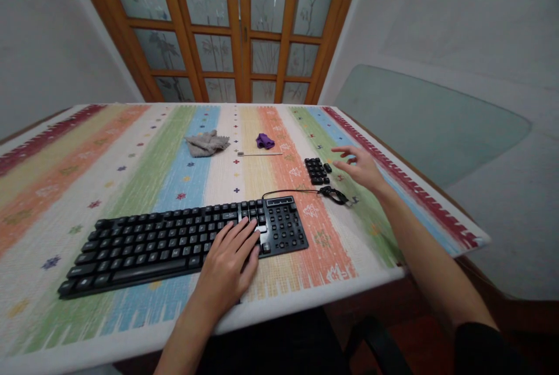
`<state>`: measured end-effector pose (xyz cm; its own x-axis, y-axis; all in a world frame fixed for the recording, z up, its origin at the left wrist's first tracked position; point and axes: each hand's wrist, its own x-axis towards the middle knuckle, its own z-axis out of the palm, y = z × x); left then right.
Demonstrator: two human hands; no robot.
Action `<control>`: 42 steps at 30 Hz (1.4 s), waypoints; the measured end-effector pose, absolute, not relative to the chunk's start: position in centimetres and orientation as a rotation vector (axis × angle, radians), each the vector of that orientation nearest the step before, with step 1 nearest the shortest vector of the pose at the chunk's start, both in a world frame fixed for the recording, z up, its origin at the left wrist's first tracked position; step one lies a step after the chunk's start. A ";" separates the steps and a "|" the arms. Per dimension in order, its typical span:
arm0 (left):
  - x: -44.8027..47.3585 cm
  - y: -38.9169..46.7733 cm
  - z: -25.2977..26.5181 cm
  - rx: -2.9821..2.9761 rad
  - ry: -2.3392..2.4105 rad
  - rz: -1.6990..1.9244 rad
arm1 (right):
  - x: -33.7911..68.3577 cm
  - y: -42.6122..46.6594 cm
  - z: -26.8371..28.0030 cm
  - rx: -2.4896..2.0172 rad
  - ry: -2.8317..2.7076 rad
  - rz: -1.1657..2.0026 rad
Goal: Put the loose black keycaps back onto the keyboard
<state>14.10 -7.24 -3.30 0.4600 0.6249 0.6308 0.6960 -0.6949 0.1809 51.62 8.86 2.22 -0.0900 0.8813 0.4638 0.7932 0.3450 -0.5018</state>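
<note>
A black keyboard [148,245] lies across the near part of the table, and the number pad at its right end shows bare sockets without keycaps. My left hand [227,258] rests flat on the keyboard's right part, fingers stretched out over the keys beside the number pad. Loose black keycaps [317,171] sit grouped in rows on the cloth to the right, beyond the keyboard. Just right of them my right hand [356,166] hovers with fingers apart, and I see nothing in it. The coiled keyboard cable [334,194] lies between the keycaps and the keyboard.
A striped tablecloth [144,171] covers the table. Farther back lie a grey cloth [207,144], a crumpled purple cloth [265,141] and a thin rod-like tool [261,154]. A black chair armrest [375,343] is below the table's front edge.
</note>
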 end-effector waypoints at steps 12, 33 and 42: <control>14.2 -7.2 -3.6 -2.577 -1.177 -1.044 | 54.5 12.6 -0.3 -1.585 -2.166 0.347; 14.1 -7.4 -3.5 -2.580 -1.196 -1.029 | 42.7 -1.2 -0.2 -0.751 -2.343 0.253; 14.2 -7.4 -3.5 -2.589 -1.216 -1.046 | 42.9 -2.1 -1.2 -0.808 -2.316 0.212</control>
<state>14.24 -7.36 -3.49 0.4465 0.6444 0.6209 0.7100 -0.6774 0.1925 42.90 -2.09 -1.17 -0.5867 0.6029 0.5406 0.4945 0.7955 -0.3503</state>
